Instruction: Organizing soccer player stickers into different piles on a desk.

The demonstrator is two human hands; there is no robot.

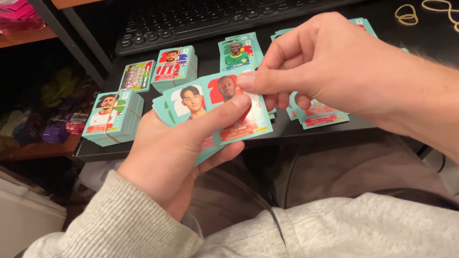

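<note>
Holding fanned cards (212, 110): both hands, left (175, 148), right (322, 65) (pinching) | desk stacks: six | rubber bands (452, 11): several

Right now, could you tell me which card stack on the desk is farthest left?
The banded stack at the desk's left edge, beside the left hand; the other stacks lie further right, nearer the keyboard.

Card stacks crowd the black desk (438, 39): a banded stack (113, 116) at the near left corner, three more stacks (174, 66) toward the keyboard (248, 5), which closes off the far side. Open desk lies to the right, broken only by loose rubber bands (455, 12) at the far right. Above the lap, both hands (317, 69) and their fanned cards (221, 109) fill the near middle.
</note>
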